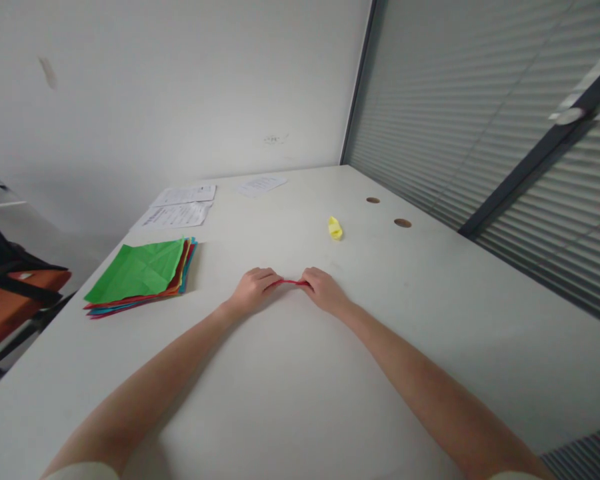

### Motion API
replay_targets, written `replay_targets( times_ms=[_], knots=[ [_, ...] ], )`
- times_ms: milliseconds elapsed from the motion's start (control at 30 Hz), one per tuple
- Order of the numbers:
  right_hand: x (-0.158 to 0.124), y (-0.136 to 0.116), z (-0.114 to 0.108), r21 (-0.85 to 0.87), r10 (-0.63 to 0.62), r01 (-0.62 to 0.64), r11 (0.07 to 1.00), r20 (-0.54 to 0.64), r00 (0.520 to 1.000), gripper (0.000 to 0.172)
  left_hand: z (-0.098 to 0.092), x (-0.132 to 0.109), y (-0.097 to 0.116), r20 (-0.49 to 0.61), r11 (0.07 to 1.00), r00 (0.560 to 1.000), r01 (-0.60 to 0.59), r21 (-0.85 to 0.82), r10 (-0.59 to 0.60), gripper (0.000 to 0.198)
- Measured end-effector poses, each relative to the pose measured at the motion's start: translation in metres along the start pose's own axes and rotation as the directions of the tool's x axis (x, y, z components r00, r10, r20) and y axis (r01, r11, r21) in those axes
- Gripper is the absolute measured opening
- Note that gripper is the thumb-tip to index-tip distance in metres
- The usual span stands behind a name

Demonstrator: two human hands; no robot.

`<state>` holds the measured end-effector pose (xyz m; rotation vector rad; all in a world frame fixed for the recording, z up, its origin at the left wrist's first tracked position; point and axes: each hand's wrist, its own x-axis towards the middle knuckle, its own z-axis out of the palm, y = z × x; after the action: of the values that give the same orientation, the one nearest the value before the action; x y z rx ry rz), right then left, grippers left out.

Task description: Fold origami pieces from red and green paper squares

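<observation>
Both my hands rest on the white table (290, 387), fingers curled down onto a narrow folded piece of red paper (291, 283). My left hand (253, 290) grips its left end and my right hand (323, 289) grips its right end. Only a thin red strip shows between them; the remainder is hidden under my fingers. A small folded yellow paper piece (335, 229) lies farther back on the table, to the right of my hands.
A stack of coloured paper sheets, green on top (140, 275), lies at the left. Printed white sheets (180, 210) and another one (261, 184) lie near the wall. Two round cable holes (403, 223) sit at the right. An orange chair (10, 300) stands beside the table.
</observation>
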<state>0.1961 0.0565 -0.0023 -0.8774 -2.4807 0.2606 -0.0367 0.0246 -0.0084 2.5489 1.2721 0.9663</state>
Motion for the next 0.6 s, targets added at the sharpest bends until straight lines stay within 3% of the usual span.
replay_targets(
  times_ms=[133, 267, 500, 600],
  knots=[
    [0.0, -0.001, 0.001, -0.122, 0.01, -0.007, 0.993, 0.025, 1.0, 0.012, -0.001, -0.001, -0.004, 0.004, 0.996, 1.0, -0.027, 0.087, 0.027, 0.032],
    [-0.001, 0.002, 0.003, -0.054, -0.012, 0.01, 0.999, -0.039, 0.999, 0.012, -0.001, -0.002, -0.006, -0.019, 0.988, 0.999, -0.045, 0.151, 0.049, 0.031],
    [0.0, 0.007, 0.002, -0.069, 0.049, -0.048, 0.996, 0.01, 0.999, 0.017, -0.004, -0.003, 0.001, -0.025, 0.996, 1.0, 0.01, 0.093, -0.008, 0.028],
    [0.0, 0.009, 0.0, -0.133, 0.087, -0.087, 0.987, -0.007, 0.996, 0.019, -0.006, -0.001, 0.005, -0.065, 0.993, 0.992, 0.109, -0.047, -0.112, 0.034]
  ],
)
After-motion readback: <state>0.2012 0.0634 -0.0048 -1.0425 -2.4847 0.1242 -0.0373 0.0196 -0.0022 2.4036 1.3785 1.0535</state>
